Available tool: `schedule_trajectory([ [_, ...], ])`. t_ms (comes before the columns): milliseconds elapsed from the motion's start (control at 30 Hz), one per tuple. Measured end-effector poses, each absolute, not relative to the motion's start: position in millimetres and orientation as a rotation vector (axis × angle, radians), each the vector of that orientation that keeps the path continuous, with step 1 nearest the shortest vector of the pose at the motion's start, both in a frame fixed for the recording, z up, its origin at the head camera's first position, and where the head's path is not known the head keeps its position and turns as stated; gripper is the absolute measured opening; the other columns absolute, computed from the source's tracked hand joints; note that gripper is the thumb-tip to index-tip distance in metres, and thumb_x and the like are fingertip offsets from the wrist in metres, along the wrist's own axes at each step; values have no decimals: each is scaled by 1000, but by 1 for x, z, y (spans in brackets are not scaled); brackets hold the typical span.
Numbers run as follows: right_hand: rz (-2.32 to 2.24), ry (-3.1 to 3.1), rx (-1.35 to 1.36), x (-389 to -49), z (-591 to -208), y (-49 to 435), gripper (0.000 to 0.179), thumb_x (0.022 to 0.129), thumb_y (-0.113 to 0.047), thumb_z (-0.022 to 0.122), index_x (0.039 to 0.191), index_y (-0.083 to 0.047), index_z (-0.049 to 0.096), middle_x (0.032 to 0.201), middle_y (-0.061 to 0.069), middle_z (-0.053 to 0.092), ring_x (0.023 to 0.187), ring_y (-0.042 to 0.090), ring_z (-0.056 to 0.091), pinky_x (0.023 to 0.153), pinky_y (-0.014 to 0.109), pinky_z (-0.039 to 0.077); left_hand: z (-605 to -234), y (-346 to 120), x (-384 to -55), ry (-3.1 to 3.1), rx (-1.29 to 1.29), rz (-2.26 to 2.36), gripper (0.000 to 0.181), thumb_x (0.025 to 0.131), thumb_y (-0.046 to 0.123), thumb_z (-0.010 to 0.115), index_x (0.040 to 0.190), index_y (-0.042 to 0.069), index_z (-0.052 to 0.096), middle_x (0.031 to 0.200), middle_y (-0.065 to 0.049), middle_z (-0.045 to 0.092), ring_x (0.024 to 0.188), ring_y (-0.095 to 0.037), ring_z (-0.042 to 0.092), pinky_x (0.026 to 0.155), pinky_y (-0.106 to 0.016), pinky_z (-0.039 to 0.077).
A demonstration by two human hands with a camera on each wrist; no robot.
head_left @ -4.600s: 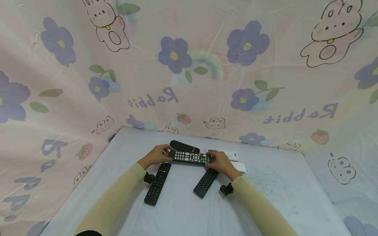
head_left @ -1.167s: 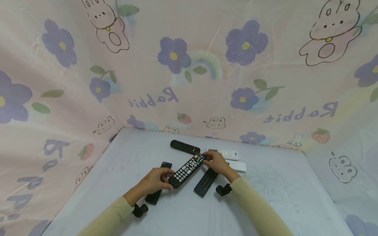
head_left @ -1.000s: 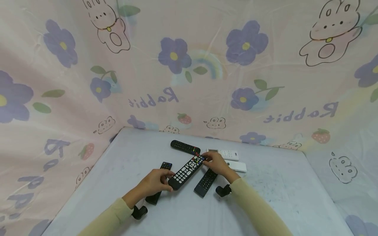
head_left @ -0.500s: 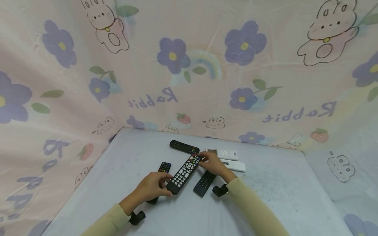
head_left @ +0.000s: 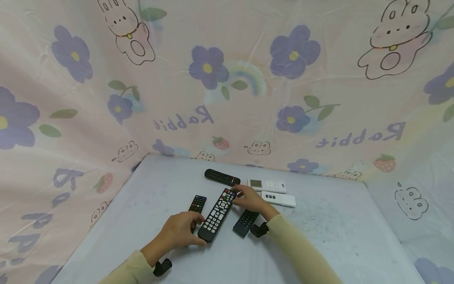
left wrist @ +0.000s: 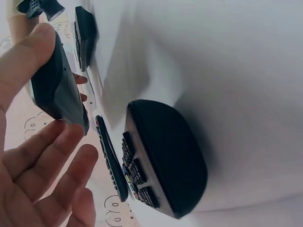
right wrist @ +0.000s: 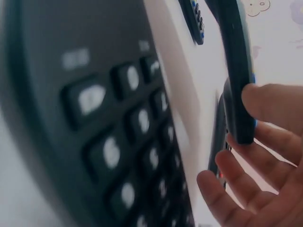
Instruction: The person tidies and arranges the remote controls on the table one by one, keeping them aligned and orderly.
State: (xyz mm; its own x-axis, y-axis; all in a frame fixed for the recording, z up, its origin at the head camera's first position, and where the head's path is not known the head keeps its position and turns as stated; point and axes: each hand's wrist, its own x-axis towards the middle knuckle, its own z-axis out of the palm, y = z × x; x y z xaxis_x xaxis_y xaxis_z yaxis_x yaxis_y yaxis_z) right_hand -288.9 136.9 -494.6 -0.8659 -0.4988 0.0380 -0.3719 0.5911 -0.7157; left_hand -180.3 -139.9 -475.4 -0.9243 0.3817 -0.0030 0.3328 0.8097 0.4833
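Holding white-keyed remote [head_left: 217, 215] above pale tabletop [head_left: 326, 228] — flowered rabbit-print sheet [head_left: 244, 122] behind.

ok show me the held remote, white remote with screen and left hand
Held remote [head_left: 217, 215], head view: middle of keypad.
White remote with screen [head_left: 267, 185], head view: front face.
Left hand [head_left: 179, 230], head view: back of hand.

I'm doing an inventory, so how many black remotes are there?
4: the held remote, gripped by the left hand and right hand; the back remote, farthest away; the left remote and right remote, each partly hidden in the head view.
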Motion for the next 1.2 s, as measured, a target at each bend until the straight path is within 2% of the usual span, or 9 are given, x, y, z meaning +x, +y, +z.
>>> schedule_trajectory([
  [300,-1077,2623,-761,-291,-495,117,42,84,-14,71,124,-5,61,121,10,63,103,24,62,82,32,53,-480,-146,-176,2966,678,594,77,50,65,84,109,18,69,100,8,69,88,-9,62,75,-33,52],
  [533,-1036,2597,-758,-290,-493,101,42,83,-11,72,122,-2,62,120,12,63,102,24,62,86,35,53,-483,-151,-175,3023,749,443,88,46,73,80,114,18,67,110,5,67,95,-15,60,82,-40,50],
  [733,-906,2609,-750,-290,-494,89,48,79,-15,76,123,-3,61,117,10,62,98,19,59,85,35,50,-485,-153,-175,3041,805,341,98,44,78,78,122,21,63,115,8,63,98,-14,57,81,-39,48],
  [1033,-827,2637,-782,-288,-494,77,51,79,-17,76,125,-3,60,117,10,60,95,16,55,86,35,49,-489,-155,-178,2966,771,271,98,45,79,77,123,21,62,118,4,60,103,-18,55,84,-43,47],
  [1200,-824,2647,-766,-288,-494,74,52,79,-16,76,126,-3,60,117,10,59,95,16,55,85,33,49,-492,-156,-179,2948,758,294,99,45,78,78,124,20,61,119,4,60,103,-18,55,84,-42,49],
])
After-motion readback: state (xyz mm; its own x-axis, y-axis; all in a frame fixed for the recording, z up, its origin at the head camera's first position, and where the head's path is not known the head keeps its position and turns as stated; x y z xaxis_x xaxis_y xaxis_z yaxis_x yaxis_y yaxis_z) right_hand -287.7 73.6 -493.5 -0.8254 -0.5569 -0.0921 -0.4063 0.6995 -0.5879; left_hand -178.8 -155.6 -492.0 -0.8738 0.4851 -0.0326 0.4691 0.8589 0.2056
